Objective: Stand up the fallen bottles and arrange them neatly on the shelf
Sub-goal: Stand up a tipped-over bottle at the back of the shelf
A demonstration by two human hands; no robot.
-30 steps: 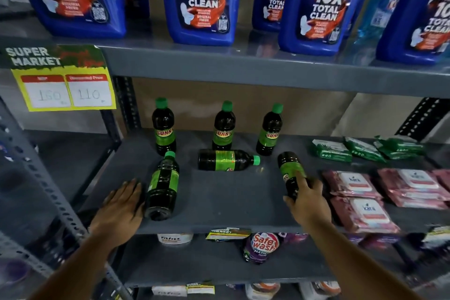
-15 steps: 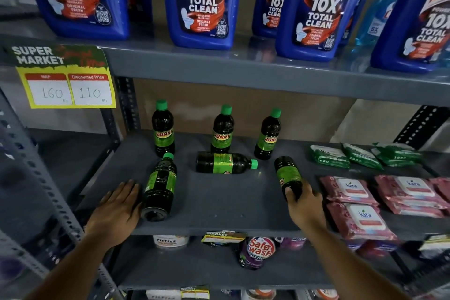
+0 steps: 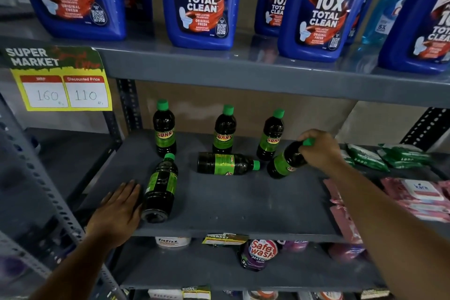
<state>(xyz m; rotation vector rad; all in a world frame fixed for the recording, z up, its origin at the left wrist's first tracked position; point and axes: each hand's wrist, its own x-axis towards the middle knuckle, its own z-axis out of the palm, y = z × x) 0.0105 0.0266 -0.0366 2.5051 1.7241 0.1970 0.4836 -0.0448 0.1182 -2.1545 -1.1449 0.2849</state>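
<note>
Three dark bottles with green caps and labels stand upright at the back of the grey middle shelf [image 3: 243, 202]: left [image 3: 164, 129], middle [image 3: 224, 130], right [image 3: 270, 135]. One bottle [image 3: 227, 164] lies on its side in the middle, cap to the right. Another bottle [image 3: 160, 187] lies at the front left, base toward me. My left hand [image 3: 119, 209] rests flat on the shelf, touching that bottle's lower side. My right hand [image 3: 319, 148] grips the neck of a tilted bottle [image 3: 283, 162], whose base rests on the shelf.
Large blue cleaner bottles [image 3: 202, 2] fill the shelf above. Green packets [image 3: 370, 157] and pink wipe packs [image 3: 418, 192] lie at the right of the middle shelf. A yellow price tag [image 3: 60, 85] hangs at upper left. Pouches and tubs sit on the shelf below.
My right hand slid from the base of the rightmost fallen bottle up to its neck and tilted it up off the shelf. My left hand stayed beside the front left bottle.
</note>
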